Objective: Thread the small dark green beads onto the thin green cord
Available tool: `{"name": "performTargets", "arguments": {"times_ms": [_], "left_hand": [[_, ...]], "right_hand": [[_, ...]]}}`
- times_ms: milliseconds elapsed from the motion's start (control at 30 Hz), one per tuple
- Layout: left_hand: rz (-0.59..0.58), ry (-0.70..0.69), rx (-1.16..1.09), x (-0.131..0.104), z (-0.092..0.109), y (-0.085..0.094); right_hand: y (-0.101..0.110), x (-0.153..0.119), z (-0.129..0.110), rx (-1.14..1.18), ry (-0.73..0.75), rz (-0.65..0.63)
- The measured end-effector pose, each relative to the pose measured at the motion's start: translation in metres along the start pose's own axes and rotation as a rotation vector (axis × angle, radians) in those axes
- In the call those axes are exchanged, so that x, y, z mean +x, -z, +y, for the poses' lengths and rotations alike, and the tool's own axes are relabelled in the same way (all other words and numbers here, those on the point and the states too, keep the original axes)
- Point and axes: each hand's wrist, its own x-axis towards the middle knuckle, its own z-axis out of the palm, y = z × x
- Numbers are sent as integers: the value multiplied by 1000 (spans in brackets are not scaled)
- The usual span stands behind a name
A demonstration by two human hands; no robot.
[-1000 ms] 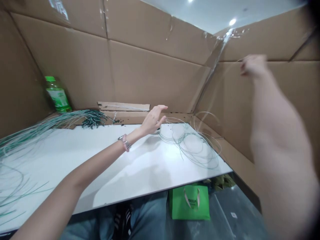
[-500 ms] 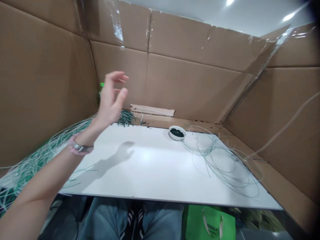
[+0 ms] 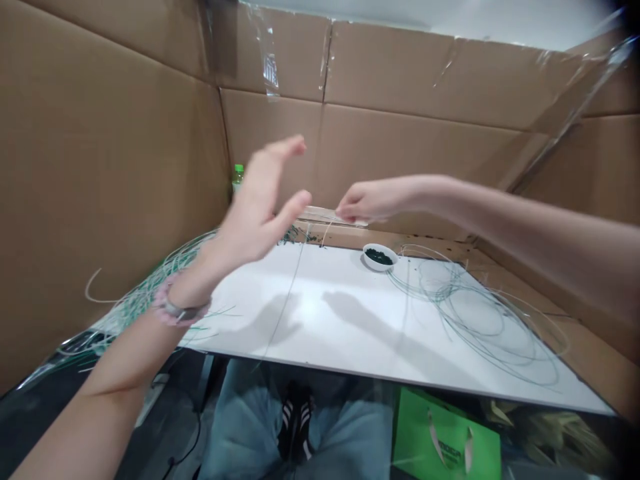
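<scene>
A thin pale string (image 3: pixel 329 229) hangs in a short curve from the fingertips of the right hand (image 3: pixel 359 201), above the far edge of the white surface (image 3: pixel 330 347), at eleven o'clock from its middle. That hand is pinched narrow on the string. The left hand (image 3: pixel 253 210), a bit blurred, is up in the air at ten o'clock, thumb and fingers spread wide, with a pink bracelet (image 3: pixel 165 303) around its wrist. At twelve o'clock, near the far edge, sits a white bowl (image 3: pixel 373 266) of small dark bits (image 3: pixel 379 256). Loose loops of string (image 3: pixel 441 292) spread over three o'clock, and a tangled green-and-white bundle (image 3: pixel 143 303) lies at nine. Farther out, a green-capped bottle (image 3: pixel 239 172) stands at ten, partly hidden, against the cardboard walls (image 3: pixel 425 150). Below the near edge, at five, is a green bag (image 3: pixel 420 430).
</scene>
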Motion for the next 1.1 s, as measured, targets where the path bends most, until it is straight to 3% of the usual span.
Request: {"name": "performTargets", "arguments": {"times_ms": [67,133,233,367,567,967,1100], "left_hand": [[-255,161,-152,-10,7,-25],[-465,274,-403,-20,-1,-46],[-594,430,-839,-34,-18,-68],[-569,703,-1150,-51,-24,-80],[-558,886,-1264,-65,-36,-78],[-384,1370,-1205,-74,-114,-37],[-351,1542,-1137,-75,-141,-29]], "right_hand": [[-20,3,-7,-18,-40,-71],[-40,4,-10,5,-54,-99],[-60,-1,-5,90,-78,-97],[-65,-11,13,273,-113,-63],[-63,-32,43,532,-110,-14],[-67,-97,119,876,-165,175],[-72,-108,134,954,-202,209]]}}
